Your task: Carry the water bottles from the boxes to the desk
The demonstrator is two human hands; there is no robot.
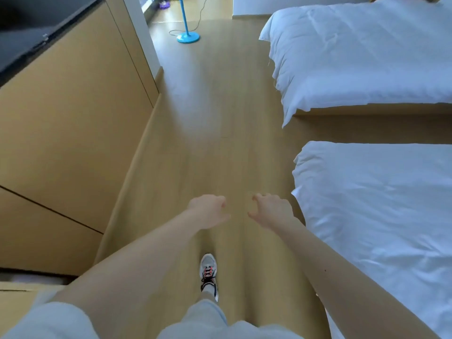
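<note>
Mid-stride toward 12 o'clock, beds [381, 206] at 3 o'clock, left hand [209, 212] and right hand [272, 213] each with grip slack and empty; no bottles visible, carrying judged unfinished.

Left of left hand [208, 211]: tan wood cabinet [73, 118], dark seam lines across the panels. Dark screen [29, 28] on it, far up-left.

Fwd of that hand: wood floor [208, 118], pale glare down the middle. Well ahead: blue fan base [187, 37] w/ pole, thin cord [200, 15] trailing on floor.

Just rt of right hand [271, 211]: near bed [379, 204], rumpled white duvet. Far bed [362, 57] beyond, same cover, strip of floor btwn them.

Below hands: white sneaker [208, 272], orange and black laces.
</note>
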